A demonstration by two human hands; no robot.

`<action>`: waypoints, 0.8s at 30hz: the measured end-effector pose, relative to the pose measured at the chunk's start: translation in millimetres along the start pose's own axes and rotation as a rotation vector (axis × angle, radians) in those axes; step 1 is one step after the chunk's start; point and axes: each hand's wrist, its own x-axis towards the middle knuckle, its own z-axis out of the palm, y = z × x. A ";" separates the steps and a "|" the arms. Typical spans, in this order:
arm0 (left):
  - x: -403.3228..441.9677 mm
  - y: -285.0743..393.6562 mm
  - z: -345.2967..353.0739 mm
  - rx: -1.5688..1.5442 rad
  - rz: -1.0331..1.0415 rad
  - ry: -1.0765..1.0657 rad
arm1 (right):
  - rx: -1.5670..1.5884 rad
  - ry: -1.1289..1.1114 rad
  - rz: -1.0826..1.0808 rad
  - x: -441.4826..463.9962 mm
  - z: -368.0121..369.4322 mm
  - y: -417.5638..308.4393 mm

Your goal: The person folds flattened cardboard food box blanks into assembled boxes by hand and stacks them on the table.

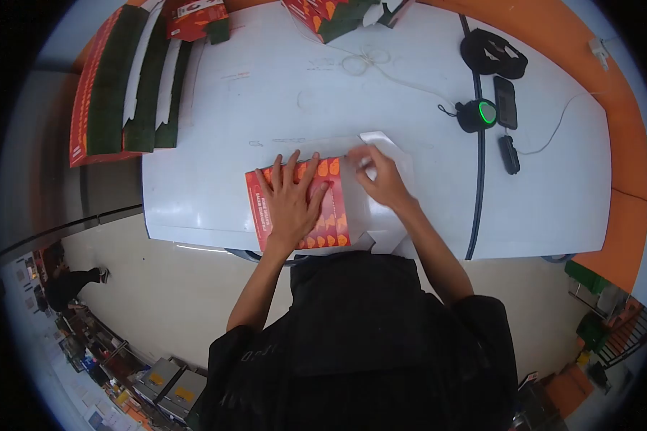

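A flat piece of red and orange printed cardboard (332,208) lies at the table's near edge, with a white unprinted part (388,233) reaching out to its right. My left hand (291,201) rests on the red face, palm down and fingers spread, pressing it to the table. At the upper right edge of the red face is my right hand (381,179), its fingers curled towards the thumb. The fingertips are slightly blurred, and whatever they pinch, if anything, cannot be made out.
Red and green folded cartons (108,93) stand at the far left, and more red cartons (331,18) lie at the back. On the right are a black speaker (474,115) with a green ring, a phone (506,100), a black cap (485,54) and thin cables. A person (68,287) is at the far left.
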 end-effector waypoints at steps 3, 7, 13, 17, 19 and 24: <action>-0.3 0.1 3.2 0.025 0.000 0.018 | -0.387 0.017 -0.111 33.5 -4.1 -10.6; 2.7 -0.9 5.1 0.035 -0.003 0.027 | -0.550 -0.146 -0.095 53.3 5.6 18.3; 4.8 3.9 3.6 0.033 -0.041 0.003 | -0.679 -0.259 -0.086 62.5 -1.6 22.1; 6.8 4.1 5.4 0.026 -0.046 0.019 | -0.629 -0.280 -0.074 67.1 -1.7 25.3; 7.6 4.5 5.5 0.037 -0.047 0.014 | -0.561 -0.244 -0.101 70.6 1.6 38.9; 5.8 3.4 4.2 0.039 -0.032 -0.014 | -0.309 -0.101 -0.135 66.4 18.4 52.8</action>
